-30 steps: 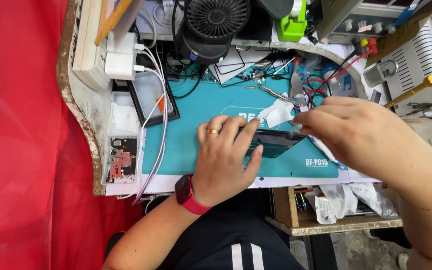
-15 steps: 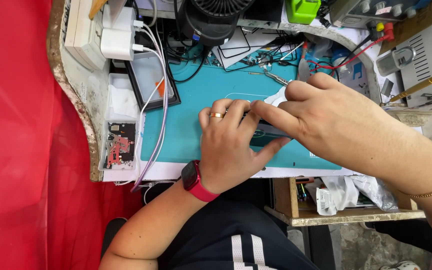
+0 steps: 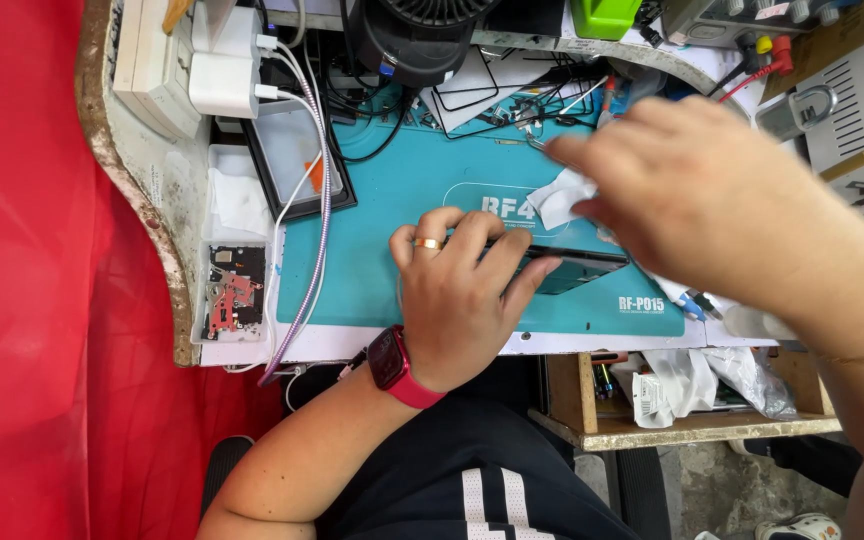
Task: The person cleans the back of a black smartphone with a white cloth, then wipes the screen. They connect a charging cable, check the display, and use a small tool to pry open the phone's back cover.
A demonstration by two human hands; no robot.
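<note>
- Pinning with my left hand (image 3: pixel 457 305): fingers (image 3: pixel 472 240) spread flat and pressed down on the near-left end of the dark phone (image 3: pixel 572 268), thumb against its front edge. Pressing, not clenched round it.
- Phone lies flat on the teal work mat (image 3: pixel 372 260); long axis runs roughly 9 to 3 o'clock, free end pointing to 3, slightly tilted toward 4.
- My right hand (image 3: pixel 697 210) hovers above the free end, at about 2 o'clock from the left hand. Motion-blurred; I cannot tell whether it grips anything.
- White wipe (image 3: pixel 562 195) sits at 12 o'clock from the phone, just under the right fingertips, touching or nearly so.
- Left hand is the one on the phone; right is nearer the wipe.
- Farther out: parts tray (image 3: pixel 232 290) at 9 o'clock off the mat, black fan (image 3: pixel 422 35) at 12.
</note>
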